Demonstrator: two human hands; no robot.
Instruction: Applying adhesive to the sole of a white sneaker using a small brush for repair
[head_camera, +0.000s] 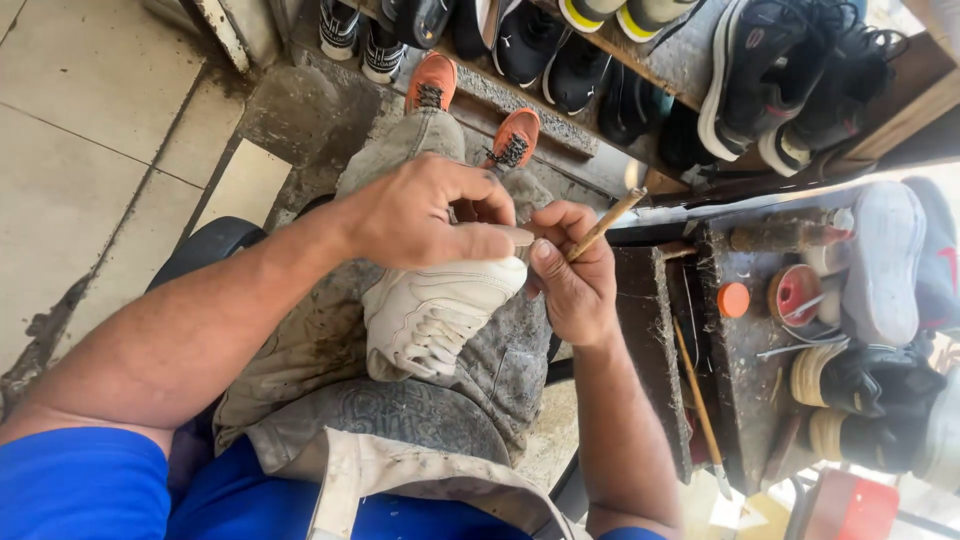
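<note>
A white laced sneaker (432, 312) rests on my lap, over a stained grey apron (400, 420). My left hand (425, 212) grips the sneaker at its toe end, thumb pressed along the edge. My right hand (572, 275) holds a thin wooden stick (606, 224) like a pen, its lower end at the sneaker's toe beside my left thumb. Both hands meet at the front of the shoe.
My orange shoes (432, 82) rest on a dirty step. Above them a shelf (690, 60) holds several dark sneakers. To the right stands a grimy workbench (745, 350) with an orange cap (733, 299), a round tin (795, 293), a long stick (700, 400) and a white shoe (885, 260).
</note>
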